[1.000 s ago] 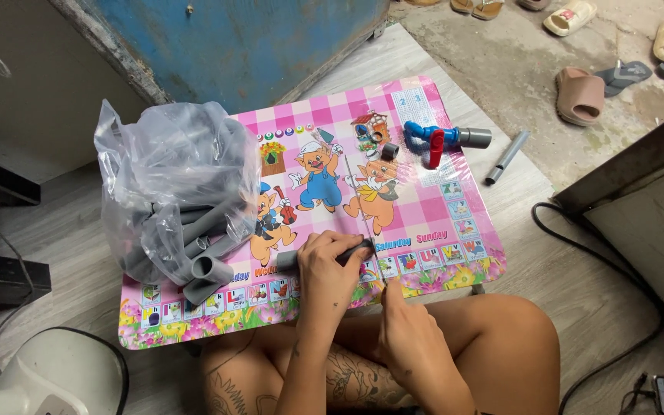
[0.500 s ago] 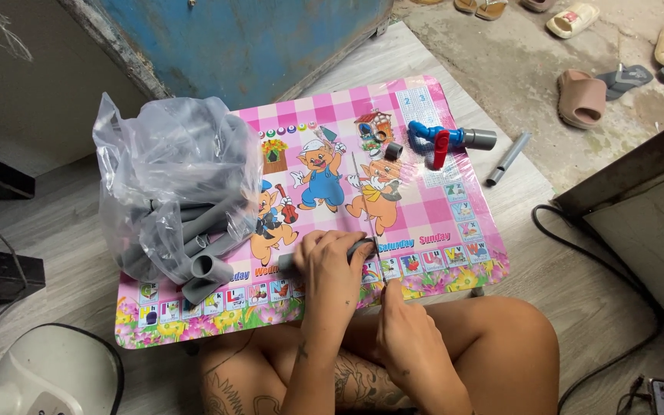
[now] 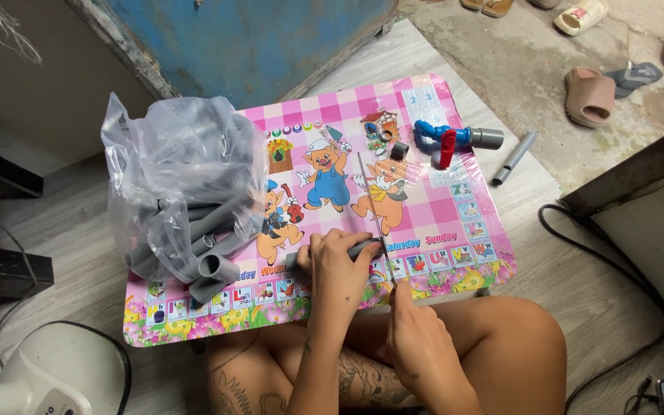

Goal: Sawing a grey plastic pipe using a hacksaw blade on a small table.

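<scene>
A pink cartoon-printed low table lies on the floor in front of my crossed legs. My left hand presses a short grey pipe flat on the table near its front edge. My right hand grips the handle of a thin saw blade that runs across the pipe toward the table's middle. A small cut grey pipe ring lies further back on the table.
A clear plastic bag of grey pipe pieces fills the table's left side. A blue valve with a red handle sits at the back right, a grey pipe beside the table. Sandals, a black cable, a white appliance.
The saw blade has shifted a little along its length over the pipe; both hands stay in the same place. The camera view has moved slightly.
</scene>
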